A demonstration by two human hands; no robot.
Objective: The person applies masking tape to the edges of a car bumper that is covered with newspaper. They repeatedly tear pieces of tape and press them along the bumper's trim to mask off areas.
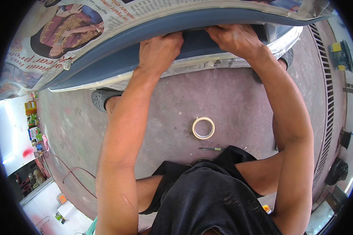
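Observation:
A long grey-blue car body panel [208, 17] curves across the top of the view, with a lower grey-blue surface [200, 45] beneath its lip. Both my hands reach up to the gap between the two. My left hand [161, 51] is closed with its knuckles bent, and its fingertips disappear under the lip. To its right, my right hand [235, 41] is also curled, fingers tucked under the same edge. What either hand holds there is hidden. Newspaper [70, 29] masks the area above the panel, taped along its border, and more masking paper [192, 66] lines the lower edge.
A roll of masking tape [203, 128] lies on the concrete floor [172, 105] between my legs, near a utility knife [212, 149]. A slotted drain grate [328, 86] runs along the right. At the left are a thin hose [72, 170] and several cans [32, 121].

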